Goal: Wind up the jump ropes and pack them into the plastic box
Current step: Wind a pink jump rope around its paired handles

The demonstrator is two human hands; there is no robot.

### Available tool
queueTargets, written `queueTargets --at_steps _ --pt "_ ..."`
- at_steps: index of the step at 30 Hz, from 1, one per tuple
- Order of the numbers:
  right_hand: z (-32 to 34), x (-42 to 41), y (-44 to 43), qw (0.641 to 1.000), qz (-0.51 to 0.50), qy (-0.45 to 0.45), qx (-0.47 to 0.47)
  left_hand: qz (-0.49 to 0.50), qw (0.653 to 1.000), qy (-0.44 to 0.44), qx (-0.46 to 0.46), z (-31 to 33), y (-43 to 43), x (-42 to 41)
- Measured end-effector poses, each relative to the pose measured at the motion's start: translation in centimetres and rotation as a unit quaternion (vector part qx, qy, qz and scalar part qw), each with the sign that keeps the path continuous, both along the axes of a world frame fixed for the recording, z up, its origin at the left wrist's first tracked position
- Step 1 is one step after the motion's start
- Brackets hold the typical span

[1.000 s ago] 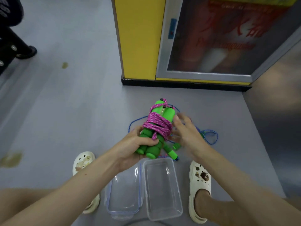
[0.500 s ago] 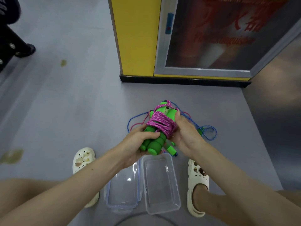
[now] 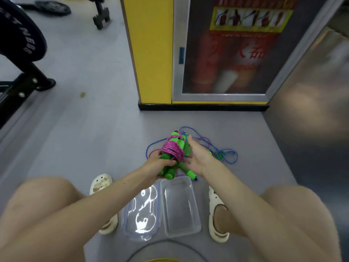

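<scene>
Releasing wound rope [image 3: 172,151] — right hand [image 3: 198,157] now open.

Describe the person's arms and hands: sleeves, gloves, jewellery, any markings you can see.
The left arm and right arm are bare, with no sleeves as far up as the view reaches. The left hand and right hand wear no gloves, and no rings, watch or bracelets show. No markings are visible on either arm.
</scene>
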State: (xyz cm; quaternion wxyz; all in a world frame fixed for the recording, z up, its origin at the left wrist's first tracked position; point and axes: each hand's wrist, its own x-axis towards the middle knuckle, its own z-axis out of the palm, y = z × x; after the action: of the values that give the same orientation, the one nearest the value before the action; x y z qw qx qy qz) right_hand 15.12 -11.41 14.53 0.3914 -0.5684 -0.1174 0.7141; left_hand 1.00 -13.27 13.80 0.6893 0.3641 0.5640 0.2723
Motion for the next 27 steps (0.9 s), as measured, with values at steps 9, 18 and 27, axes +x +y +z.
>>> queueTargets --at_steps 9,18,27 --pt "-5.4 1.7 -2.4 0.994 -0.101 -0.042 -0.021 -0.123 0.964 0.156 0.175 -3.5 -4.6 4.6" --pt "-12.8 2.0 -2.6 0.997 -0.066 -0.027 -0.039 0.007 0.986 -0.068 -0.155 -11.4 -3.1 3.6" --pt "-21.3 2.6 -2.8 0.978 0.097 -0.182 -0.034 0.079 0.968 -0.024 -0.236 -20.6 -3.2 3.8"
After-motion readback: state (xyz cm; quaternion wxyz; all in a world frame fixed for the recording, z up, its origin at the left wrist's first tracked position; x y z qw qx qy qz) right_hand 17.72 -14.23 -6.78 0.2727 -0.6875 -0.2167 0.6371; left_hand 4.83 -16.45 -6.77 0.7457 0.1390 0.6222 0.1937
